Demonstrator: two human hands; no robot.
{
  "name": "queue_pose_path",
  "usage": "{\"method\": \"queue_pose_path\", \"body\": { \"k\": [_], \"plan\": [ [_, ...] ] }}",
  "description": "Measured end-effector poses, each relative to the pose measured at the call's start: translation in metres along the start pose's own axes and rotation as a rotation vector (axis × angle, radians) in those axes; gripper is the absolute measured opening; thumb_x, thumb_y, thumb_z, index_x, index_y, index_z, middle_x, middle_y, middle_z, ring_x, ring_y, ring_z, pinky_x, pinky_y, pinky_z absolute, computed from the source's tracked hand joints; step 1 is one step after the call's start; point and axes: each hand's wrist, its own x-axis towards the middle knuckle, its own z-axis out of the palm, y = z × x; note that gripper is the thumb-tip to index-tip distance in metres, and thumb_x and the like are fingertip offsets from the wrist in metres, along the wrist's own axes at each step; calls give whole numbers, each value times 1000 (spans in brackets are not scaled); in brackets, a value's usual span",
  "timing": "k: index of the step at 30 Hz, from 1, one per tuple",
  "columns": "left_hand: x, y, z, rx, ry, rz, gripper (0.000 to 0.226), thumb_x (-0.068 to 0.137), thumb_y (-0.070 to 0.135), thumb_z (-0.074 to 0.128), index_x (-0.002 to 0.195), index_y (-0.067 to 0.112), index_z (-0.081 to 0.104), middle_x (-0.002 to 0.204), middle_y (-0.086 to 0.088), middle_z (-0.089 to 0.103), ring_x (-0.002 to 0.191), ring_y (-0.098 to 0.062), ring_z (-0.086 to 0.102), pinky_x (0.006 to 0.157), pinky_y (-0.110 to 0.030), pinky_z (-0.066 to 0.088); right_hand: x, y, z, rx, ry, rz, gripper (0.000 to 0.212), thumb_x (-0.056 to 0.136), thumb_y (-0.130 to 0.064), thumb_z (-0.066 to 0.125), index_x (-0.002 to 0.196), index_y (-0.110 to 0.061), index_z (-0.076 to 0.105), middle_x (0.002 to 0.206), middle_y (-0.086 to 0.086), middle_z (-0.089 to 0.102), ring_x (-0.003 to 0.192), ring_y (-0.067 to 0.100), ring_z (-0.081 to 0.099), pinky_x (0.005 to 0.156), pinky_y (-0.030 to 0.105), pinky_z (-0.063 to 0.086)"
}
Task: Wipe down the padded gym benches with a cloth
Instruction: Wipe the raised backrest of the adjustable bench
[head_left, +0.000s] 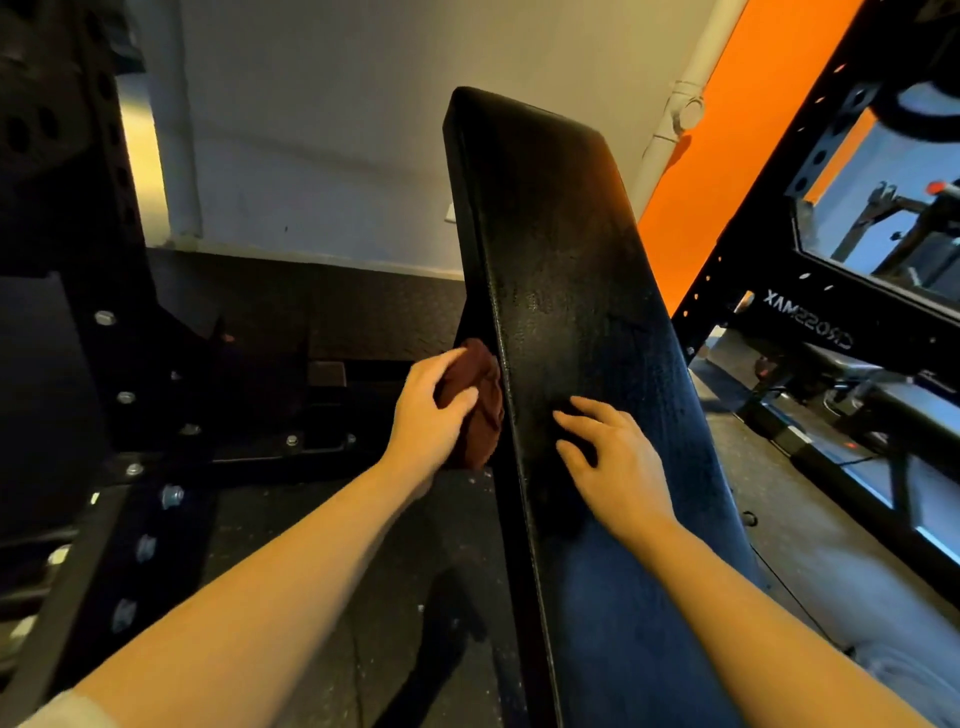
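Observation:
A long black padded bench (561, 270) runs from the bottom centre up and away, its top surface faintly wet-looking. My left hand (428, 410) grips a dark red-brown cloth (480, 410) and presses it against the bench's left side edge. My right hand (613, 462) rests on the top of the pad with its fingers spread and slightly bent, holding nothing.
A black bolted rack upright and base (119, 395) stand close on the left. Another black rack frame (810, 317) and a mirror fill the right. Dark rubber floor (332, 561) lies below, a white wall (311, 156) and an orange panel (727, 156) behind.

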Motion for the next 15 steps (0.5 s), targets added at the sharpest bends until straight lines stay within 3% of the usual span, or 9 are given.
{"method": "queue_pose_path", "body": {
  "k": [4,9,12,15],
  "plan": [
    [-17,-2,18,50,-24,45,44,89,4,64,127,25,57,124,5,53,111,-4,52,87,-4,38,-30,14,9,28,-58,15,42,94,-8,57,135,-20,57,149,-5,43,133,17,38,101,17,26],
    [-101,-44,-1,109,-287,103,47,63,12,75,100,37,62,106,12,62,103,0,59,88,-10,40,-28,14,10,8,-74,-5,54,89,6,51,138,-18,53,153,0,38,134,23,36,110,26,27],
    [-100,-46,-2,129,-106,68,47,71,3,79,104,33,61,108,7,60,107,-12,59,91,-15,41,-33,8,-2,60,-164,23,52,93,2,50,141,-18,49,155,-3,33,139,20,30,108,17,19],
    [-76,-30,5,111,0,84,45,84,5,72,124,19,57,120,2,52,113,-6,51,96,-14,39,-55,7,-8,36,-160,-2,41,93,-4,55,133,-15,59,148,-2,45,133,20,40,110,25,27]
  ]
}}
